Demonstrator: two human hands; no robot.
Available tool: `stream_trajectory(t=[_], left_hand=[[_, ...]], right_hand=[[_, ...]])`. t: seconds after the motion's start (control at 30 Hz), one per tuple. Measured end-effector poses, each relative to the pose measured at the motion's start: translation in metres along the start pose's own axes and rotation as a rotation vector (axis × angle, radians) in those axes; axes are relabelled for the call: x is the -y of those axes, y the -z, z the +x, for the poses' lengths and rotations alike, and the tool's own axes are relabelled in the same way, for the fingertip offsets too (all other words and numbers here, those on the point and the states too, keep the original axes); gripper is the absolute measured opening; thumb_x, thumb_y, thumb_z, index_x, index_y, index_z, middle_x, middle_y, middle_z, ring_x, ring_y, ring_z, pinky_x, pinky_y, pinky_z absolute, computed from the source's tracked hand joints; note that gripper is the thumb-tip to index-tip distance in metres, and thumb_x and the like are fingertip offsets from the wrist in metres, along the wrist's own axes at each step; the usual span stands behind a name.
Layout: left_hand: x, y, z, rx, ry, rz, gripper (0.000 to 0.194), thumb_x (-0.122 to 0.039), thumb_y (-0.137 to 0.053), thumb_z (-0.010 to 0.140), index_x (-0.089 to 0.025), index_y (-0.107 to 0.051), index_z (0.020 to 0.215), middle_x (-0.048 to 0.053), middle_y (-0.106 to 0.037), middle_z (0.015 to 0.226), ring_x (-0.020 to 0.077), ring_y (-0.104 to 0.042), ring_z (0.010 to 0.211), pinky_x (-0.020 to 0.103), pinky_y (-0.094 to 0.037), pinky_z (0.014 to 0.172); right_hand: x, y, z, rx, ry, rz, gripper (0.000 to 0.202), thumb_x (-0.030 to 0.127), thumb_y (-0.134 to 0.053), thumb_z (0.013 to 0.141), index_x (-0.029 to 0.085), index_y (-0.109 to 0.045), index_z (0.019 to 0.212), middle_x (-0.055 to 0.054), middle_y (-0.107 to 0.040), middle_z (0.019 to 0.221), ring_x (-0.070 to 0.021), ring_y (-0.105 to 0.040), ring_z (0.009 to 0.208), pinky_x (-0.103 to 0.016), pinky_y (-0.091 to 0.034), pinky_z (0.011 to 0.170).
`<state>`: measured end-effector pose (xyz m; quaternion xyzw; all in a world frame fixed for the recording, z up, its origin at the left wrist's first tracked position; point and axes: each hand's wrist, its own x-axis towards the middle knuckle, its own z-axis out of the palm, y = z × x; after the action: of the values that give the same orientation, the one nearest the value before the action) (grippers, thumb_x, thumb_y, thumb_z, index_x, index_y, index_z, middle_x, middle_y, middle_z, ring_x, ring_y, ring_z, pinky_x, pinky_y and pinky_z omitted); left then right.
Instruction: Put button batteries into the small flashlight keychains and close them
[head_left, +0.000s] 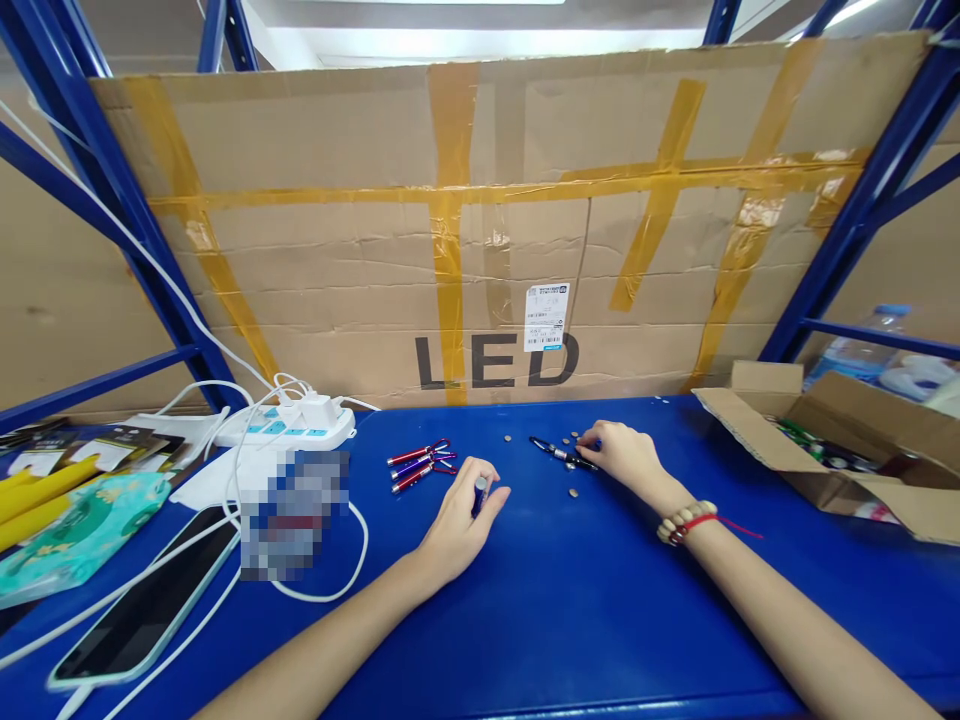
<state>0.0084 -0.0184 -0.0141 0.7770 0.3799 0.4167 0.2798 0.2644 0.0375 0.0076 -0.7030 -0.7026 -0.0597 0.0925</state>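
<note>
My left hand (463, 520) is closed around a small blue cylinder (479, 494), its end pointing up between thumb and fingers. Behind and left of it lie several slim red and purple flashlights (418, 464) with carabiner clips. My right hand (616, 452) has its fingers pinched together at the right end of a black pen-like tool (551, 450); whether the fingertips hold anything is too small to tell. Small round button cells (574, 492) are scattered around the tool. A beaded bracelet (686, 522) with a red string is on my right wrist.
On the blue table (540, 620), a power strip (330, 428), white cables, a phone (150, 600) and packaged items occupy the left. An open cardboard box (825, 450) stands right. A cardboard sheet (337, 270) marked LED closes off the back between blue posts.
</note>
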Motion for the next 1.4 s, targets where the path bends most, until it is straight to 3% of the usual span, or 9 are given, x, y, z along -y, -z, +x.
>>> stream_trajectory(t=[0.17,0.27,0.43,0.63,0.93,1.13,1.27,1.4], left_hand=[[-0.002,-0.002,-0.002,-0.027,-0.091,-0.058,0.019,-0.031,-0.035,0.092,-0.020,-0.040,0.078,0.004,-0.049,0.095,0.0120,-0.046,0.069,0.027,-0.039,0.070],[-0.002,-0.001,-0.001,-0.034,-0.022,-0.079,0.020,-0.034,-0.033,0.093,-0.020,-0.044,0.084,0.003,-0.049,0.089,0.0125,-0.046,0.067,0.027,-0.040,0.068],[-0.004,0.000,-0.002,-0.021,0.129,-0.098,0.028,-0.040,-0.028,0.093,-0.020,-0.046,0.088,-0.002,-0.044,0.068,0.0138,-0.046,0.063,0.026,-0.038,0.064],[0.001,-0.002,-0.002,0.018,0.121,-0.129,0.026,-0.041,-0.030,0.093,-0.020,-0.041,0.083,-0.005,-0.037,0.061,0.0106,-0.035,0.051,0.023,-0.033,0.054],[0.005,-0.004,-0.003,0.037,0.061,-0.096,0.020,-0.033,-0.022,0.095,-0.021,-0.035,0.085,-0.002,-0.047,0.074,0.0111,-0.039,0.058,0.024,-0.033,0.058],[-0.006,0.000,-0.001,0.149,0.046,-0.032,0.018,-0.033,-0.036,0.091,-0.021,-0.042,0.079,-0.004,-0.050,0.065,0.0111,-0.044,0.058,0.022,-0.036,0.060],[-0.005,-0.001,0.001,0.149,0.044,-0.014,0.017,-0.032,-0.035,0.092,-0.021,-0.044,0.083,-0.003,-0.050,0.066,0.0119,-0.048,0.061,0.022,-0.038,0.064],[-0.001,-0.003,0.001,0.154,0.052,-0.005,0.017,-0.033,-0.033,0.092,-0.021,-0.045,0.090,-0.004,-0.050,0.064,0.0122,-0.048,0.059,0.022,-0.038,0.060]], right_hand=[[-0.008,-0.006,0.004,-0.064,0.021,0.037,0.018,0.032,-0.057,0.083,0.025,-0.069,0.094,-0.002,-0.067,0.096,-0.0181,-0.062,0.084,-0.021,-0.033,0.050],[-0.015,-0.009,0.007,-0.118,0.072,0.063,0.021,0.029,-0.051,0.087,0.025,-0.067,0.100,-0.003,-0.065,0.099,-0.0163,-0.061,0.082,-0.021,-0.038,0.053],[-0.017,-0.018,0.010,-0.147,0.291,0.082,0.028,0.029,-0.044,0.091,0.026,-0.064,0.111,-0.006,-0.058,0.112,-0.0190,-0.055,0.098,-0.030,-0.044,0.077],[-0.013,-0.020,0.010,-0.148,0.393,0.068,0.022,0.030,-0.050,0.089,0.027,-0.070,0.098,-0.007,-0.057,0.111,-0.0233,-0.051,0.100,-0.037,-0.041,0.078],[-0.009,-0.013,0.010,-0.224,0.384,0.134,0.016,0.020,-0.057,0.084,0.018,-0.070,0.074,-0.007,-0.063,0.091,-0.0224,-0.054,0.087,-0.036,-0.041,0.074],[0.027,0.010,-0.010,-0.376,0.458,0.349,0.020,0.030,-0.051,0.090,0.021,-0.068,0.087,-0.005,-0.061,0.098,-0.0169,-0.056,0.090,-0.031,-0.044,0.079],[0.065,0.020,-0.037,-0.505,0.729,0.714,0.015,0.030,-0.056,0.087,0.020,-0.068,0.087,-0.005,-0.061,0.090,-0.0160,-0.057,0.084,-0.032,-0.046,0.075],[0.081,0.015,-0.051,-0.511,0.834,0.683,0.014,0.027,-0.055,0.088,0.021,-0.068,0.085,-0.005,-0.062,0.086,-0.0157,-0.057,0.080,-0.033,-0.045,0.072]])
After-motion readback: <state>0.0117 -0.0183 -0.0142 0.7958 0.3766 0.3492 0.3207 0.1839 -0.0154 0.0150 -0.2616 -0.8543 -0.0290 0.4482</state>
